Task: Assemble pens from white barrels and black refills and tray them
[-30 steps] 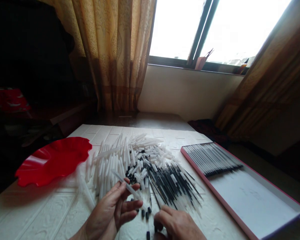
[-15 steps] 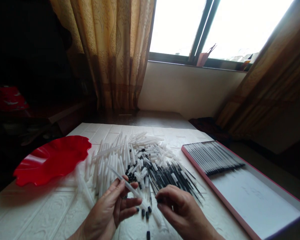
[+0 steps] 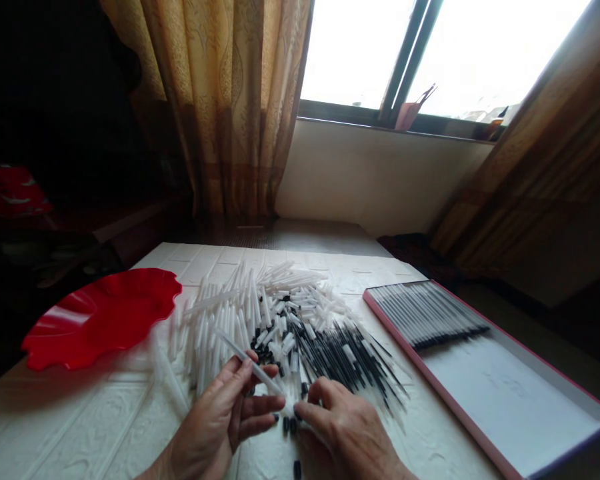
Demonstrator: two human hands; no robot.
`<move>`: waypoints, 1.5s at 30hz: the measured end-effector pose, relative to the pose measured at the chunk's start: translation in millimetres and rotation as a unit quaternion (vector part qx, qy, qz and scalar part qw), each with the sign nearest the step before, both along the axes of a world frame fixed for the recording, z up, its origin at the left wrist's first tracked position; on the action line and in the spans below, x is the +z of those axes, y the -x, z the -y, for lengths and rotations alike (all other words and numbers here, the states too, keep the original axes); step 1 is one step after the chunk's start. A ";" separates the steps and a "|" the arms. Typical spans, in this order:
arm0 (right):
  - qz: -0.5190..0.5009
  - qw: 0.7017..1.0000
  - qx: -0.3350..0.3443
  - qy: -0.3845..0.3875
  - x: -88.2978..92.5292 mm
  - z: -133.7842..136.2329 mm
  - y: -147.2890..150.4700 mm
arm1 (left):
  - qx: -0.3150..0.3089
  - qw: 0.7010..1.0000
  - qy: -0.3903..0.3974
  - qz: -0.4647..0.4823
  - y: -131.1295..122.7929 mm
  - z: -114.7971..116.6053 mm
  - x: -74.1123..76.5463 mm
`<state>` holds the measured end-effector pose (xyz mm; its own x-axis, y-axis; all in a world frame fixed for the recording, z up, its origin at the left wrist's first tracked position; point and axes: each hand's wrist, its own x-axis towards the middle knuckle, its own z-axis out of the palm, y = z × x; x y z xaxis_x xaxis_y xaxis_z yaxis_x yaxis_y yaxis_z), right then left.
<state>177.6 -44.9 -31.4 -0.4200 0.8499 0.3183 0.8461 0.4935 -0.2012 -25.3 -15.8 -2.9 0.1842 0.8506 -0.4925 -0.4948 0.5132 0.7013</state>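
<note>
Between the thumb and fingers of my left hand [image 3: 225,417] is a clear plastic pen barrel [image 3: 247,363], slanting down to the right. My right hand [image 3: 340,423] reaches over the table with thumb and index finger together on a small black pen plug [image 3: 297,409]; the fingertips partly hide it. Several more black plugs [image 3: 286,425] lie loose just below the fingertips. Behind both hands spreads a heap of clear barrels [image 3: 230,320], pen caps [image 3: 310,303] and dark ink refills [image 3: 347,353].
At the left sits a red wavy-edged plastic tray [image 3: 105,313]. On the right, a shallow pink-edged box [image 3: 510,393] holds a row of pens [image 3: 430,313] at its far end. The table has a white brick-patterned cover [image 3: 95,413]. Curtains [image 3: 225,113] and a window stand beyond.
My right hand has moved left and slightly down, its fingertips now at the loose black plugs. My left hand keeps the barrel in nearly the same place.
</note>
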 end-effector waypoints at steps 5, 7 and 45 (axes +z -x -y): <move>-0.014 0.999 0.001 -0.044 -8.4 -3.1 3.0 | -0.006 1.000 -0.007 0.005 0.5 0.9 -0.4; -0.075 0.997 0.009 -0.028 -5.3 -2.6 2.6 | -0.005 1.000 -0.007 0.002 0.6 1.9 0.1; -0.329 0.938 0.039 -0.105 -1.7 1.3 14.8 | 0.001 1.000 -0.021 0.013 -11.1 17.0 -6.5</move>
